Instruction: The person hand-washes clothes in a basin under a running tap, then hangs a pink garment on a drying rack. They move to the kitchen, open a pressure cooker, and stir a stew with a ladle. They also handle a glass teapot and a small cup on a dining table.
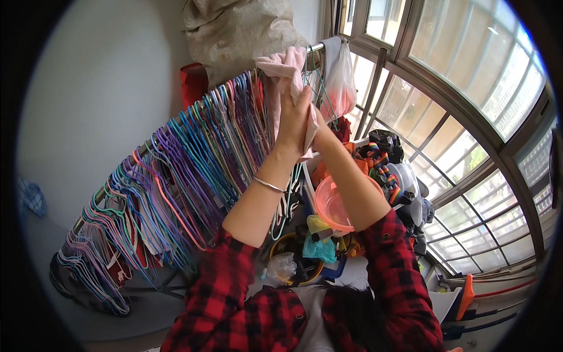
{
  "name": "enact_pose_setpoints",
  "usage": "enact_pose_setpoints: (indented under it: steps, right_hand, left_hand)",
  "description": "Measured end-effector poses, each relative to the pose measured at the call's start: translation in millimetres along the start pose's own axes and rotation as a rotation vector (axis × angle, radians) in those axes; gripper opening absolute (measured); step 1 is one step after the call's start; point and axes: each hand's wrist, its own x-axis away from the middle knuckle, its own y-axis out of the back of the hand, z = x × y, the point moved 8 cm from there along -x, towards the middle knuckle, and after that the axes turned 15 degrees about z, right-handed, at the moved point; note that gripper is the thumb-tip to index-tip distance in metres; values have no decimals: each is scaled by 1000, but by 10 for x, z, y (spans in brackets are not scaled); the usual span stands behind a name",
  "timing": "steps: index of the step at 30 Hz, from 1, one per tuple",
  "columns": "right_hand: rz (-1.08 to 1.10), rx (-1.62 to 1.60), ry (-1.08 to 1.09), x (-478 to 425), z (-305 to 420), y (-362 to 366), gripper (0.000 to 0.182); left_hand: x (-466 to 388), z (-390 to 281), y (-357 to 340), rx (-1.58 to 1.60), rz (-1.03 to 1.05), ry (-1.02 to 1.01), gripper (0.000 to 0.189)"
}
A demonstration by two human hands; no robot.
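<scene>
A pale pink towel [286,65] hangs bunched over the upper end of a metal clothes rail [147,145]. My left hand [292,116] grips the hanging cloth from the left, with the thumb toward the right. Opposite it, my right hand [323,131] presses on the same towel, and its fingers are partly hidden behind the cloth and my left hand. Both arms reach up and forward, with a bangle [269,184] on the left one. A green wire hanger [323,83] hangs on the rail just right of the towel.
Several coloured hangers [184,132] crowd the rail to the left. A plastic bag [341,83] hangs at its far end. Below my right arm are a pink basin [330,202] and a yellow-rimmed bucket [314,275]. Barred windows [440,132] line the right side; a large sack [239,37] stands behind.
</scene>
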Motion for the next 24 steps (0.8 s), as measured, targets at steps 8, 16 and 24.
enact_pose_setpoints:
  steps: [8,16,24]
  right_hand:
    - [3,717,-195,349,763,564,23]
    - [877,374,-432,3955,388,-166,14]
    - [1345,31,-296,4697,1168,-1491,19]
  left_hand:
    - [1302,86,-225,-431,14,360,51]
    - [5089,284,-480,-717,-301,996,23]
    - [7224,-1090,-1444,-659,-947,1040,25]
